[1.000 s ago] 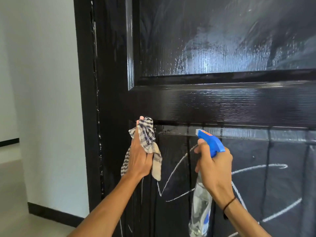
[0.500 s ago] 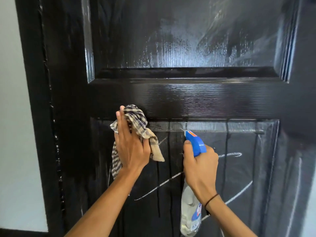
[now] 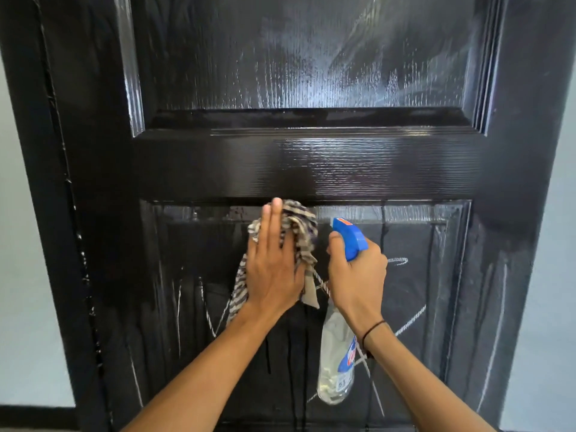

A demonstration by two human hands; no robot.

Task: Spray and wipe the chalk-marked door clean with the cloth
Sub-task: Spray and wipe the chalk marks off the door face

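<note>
While runs of liquid streak the lower panel, a person's left hand (image 3: 274, 269) presses a checked cloth (image 3: 300, 232) flat against the black door (image 3: 311, 163), fingers (image 3: 274, 219) straight and close together, their tips reaching the panel's top edge. The cloth sits bunched beneath the palm near the panel's upper middle, one tail hanging toward 7 o'clock and another toward 5 o'clock.

At 3 o'clock from the cloth, just beside it, the right hand (image 3: 358, 275) curls round the neck of a clear spray bottle (image 3: 338, 353), whose blue trigger head (image 3: 349, 238) points up toward 11 o'clock while the body hangs toward 6 o'clock.

White chalk lines (image 3: 408, 319) cross the lower panel, running out toward 4 o'clock and 8 o'clock from the hands. The upper panel (image 3: 296, 57) gleams wet, and no chalk shows on it.

By the look of it, the cloth is soft, light and limp: it will fold and slide under pressure, so a broad flat palm over the wadded middle should serve better than a pinch at a loose end. The glossy wet door is probably slick, letting the cloth glide. The bottle looks light, partly filled plastic, best held at the neck below the trigger.
</note>
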